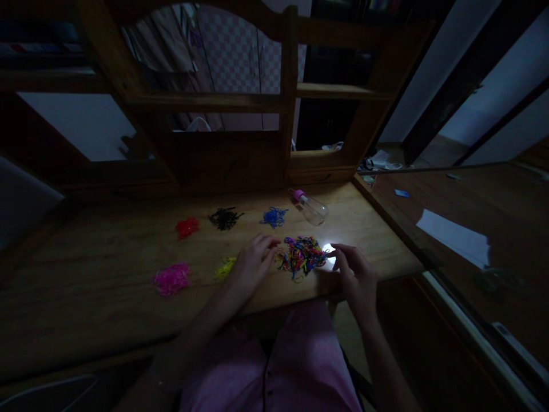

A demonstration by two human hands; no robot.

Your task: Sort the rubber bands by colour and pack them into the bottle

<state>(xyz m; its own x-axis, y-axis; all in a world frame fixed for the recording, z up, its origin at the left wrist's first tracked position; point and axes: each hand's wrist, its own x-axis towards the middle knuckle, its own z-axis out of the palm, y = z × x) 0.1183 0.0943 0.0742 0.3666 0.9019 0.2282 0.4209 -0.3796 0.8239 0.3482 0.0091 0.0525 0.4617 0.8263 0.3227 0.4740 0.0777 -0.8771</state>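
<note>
A mixed heap of small, thin rubber bands (pixel 303 256), in several colours, lies on the wooden desk between my hands. At its left edge, my left hand (pixel 256 260) is open, with its slightly bent fingertips close to the loose bands. My right hand (pixel 357 280) is at the right edge, with thumb and index finger drawn in on a dark band; the dim light makes that grip hard to see. Yellow bands (pixel 225 268) are partly behind my left hand. Other piles are pink bands (pixel 172 279), red bands (pixel 187 227), black bands (pixel 225 218) and blue bands (pixel 274 217).
A clear bottle (pixel 315 212) with a pink top lies behind the mixed heap. Wooden shelving (pixel 240 103) rises at the back of the desk (pixel 107 257). To the right, a lower surface holds white paper (pixel 454 236) and a small blue card (pixel 402 193).
</note>
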